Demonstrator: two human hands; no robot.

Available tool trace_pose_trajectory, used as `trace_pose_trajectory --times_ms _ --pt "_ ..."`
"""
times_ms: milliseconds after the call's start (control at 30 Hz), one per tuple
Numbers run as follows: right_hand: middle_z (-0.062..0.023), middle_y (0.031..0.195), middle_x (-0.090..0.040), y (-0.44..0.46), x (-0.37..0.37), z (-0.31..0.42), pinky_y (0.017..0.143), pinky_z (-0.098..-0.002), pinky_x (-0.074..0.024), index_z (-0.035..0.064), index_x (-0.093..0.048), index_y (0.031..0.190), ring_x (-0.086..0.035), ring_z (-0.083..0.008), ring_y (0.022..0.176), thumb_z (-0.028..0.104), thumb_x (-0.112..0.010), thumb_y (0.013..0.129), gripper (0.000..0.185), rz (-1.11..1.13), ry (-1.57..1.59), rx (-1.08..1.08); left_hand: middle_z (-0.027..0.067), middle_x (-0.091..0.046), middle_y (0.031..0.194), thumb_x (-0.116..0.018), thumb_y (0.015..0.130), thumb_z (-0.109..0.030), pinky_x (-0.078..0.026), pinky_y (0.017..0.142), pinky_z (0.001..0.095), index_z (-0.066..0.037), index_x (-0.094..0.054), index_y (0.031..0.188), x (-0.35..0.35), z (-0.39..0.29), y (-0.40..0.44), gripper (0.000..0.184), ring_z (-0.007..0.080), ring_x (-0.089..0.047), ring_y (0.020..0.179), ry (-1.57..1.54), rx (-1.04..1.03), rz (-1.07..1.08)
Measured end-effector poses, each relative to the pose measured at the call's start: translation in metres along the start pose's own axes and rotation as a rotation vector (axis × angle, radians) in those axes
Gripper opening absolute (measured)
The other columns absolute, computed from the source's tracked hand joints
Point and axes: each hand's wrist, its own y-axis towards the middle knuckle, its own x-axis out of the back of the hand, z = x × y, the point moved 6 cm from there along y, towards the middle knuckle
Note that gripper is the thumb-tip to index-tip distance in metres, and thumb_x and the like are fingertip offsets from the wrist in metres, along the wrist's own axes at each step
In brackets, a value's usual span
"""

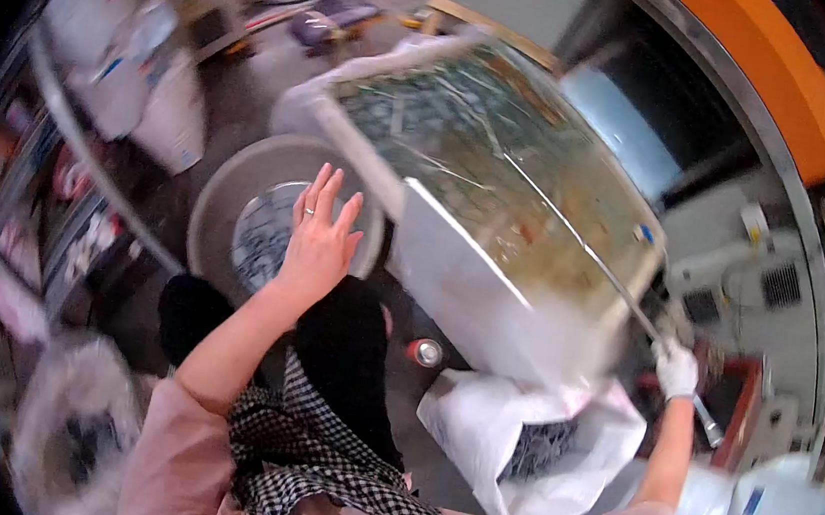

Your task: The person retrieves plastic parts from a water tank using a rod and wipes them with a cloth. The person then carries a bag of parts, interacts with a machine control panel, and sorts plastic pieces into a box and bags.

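My left hand is bare, with a ring on one finger, and its fingers are stretched apart. It hangs over a round grey tub that holds small dark pieces. A white work glove covers my right hand, which is wrapped round a long metal rod. The rod slants up and left across a big white tank of murky water, its far end over dark and pale strips in the bath. I cannot make out how its tip is shaped.
Below the tank stands an open white sack with dark thin pieces inside. A red can is on the floor. Another open bag stands at lower left, and a metal rail runs along the left. An orange machine rises at right.
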Motion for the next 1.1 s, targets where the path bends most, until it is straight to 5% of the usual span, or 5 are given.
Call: trace_pose_trajectory --times_ms 233,500,633,800,1100 --pt "-0.0304 0.099 -0.060 0.082 -0.205 0.035 0.079 -0.0522 -0.0480 0.0064 -0.061 0.107 -0.058 -0.0464 0.090 0.035 -0.051 0.089 0.035 0.374 -0.183 0.322 0.0279 -0.039 0.138 -0.069 0.075 -0.013 -0.024 0.110 0.0529 0.000 -0.054 0.120 0.018 0.145 -0.115 0.049 0.0399 -0.024 0.139 0.303 0.326 0.188" --pt "-0.0155 0.106 -0.066 0.232 -0.151 0.024 0.081 -0.0363 -0.0493 -0.0029 -0.061 0.111 -0.062 -0.0274 0.097 0.011 -0.052 0.090 0.027 0.560 0.739 0.013 0.0272 -0.035 0.142 -0.064 0.081 -0.020 -0.023 0.110 0.0535 -0.001 -0.047 0.130 0.029 0.214 -0.205 0.055 0.0400 -0.026 0.138 0.354 0.480 0.369" --pt "-0.0185 0.117 -0.062 0.197 0.037 0.288 0.086 -0.0334 -0.0480 -0.0033 -0.061 0.119 -0.059 -0.0260 0.105 0.014 -0.059 0.090 0.034 0.204 0.002 0.446 0.0224 -0.043 0.131 -0.069 0.076 -0.016 -0.036 0.103 0.0506 -0.001 -0.048 0.126 0.031 0.219 -0.199 0.056 0.0401 -0.041 0.126 0.076 0.460 0.125" --pt "-0.0159 0.116 -0.065 0.252 0.097 0.500 0.089 -0.0347 -0.0491 0.0013 -0.064 0.119 -0.064 -0.0272 0.102 0.023 -0.061 0.092 0.035 -0.106 0.026 0.726 0.0233 -0.043 0.130 -0.066 0.084 -0.020 -0.031 0.106 0.0501 0.001 -0.044 0.127 0.027 0.237 -0.190 0.053 0.0392 -0.039 0.126 -0.021 0.571 0.168" --pt "-0.0143 0.115 -0.064 0.100 0.054 0.848 0.095 -0.0354 -0.0444 -0.0043 -0.059 0.120 -0.060 -0.0253 0.105 -0.008 -0.055 0.082 0.039 0.336 0.502 1.306 0.0221 -0.043 0.131 -0.066 0.084 -0.021 -0.035 0.103 0.0464 0.001 -0.045 0.127 0.091 0.234 -0.246 0.053 0.0379 -0.040 0.126 -0.379 1.180 -0.043"
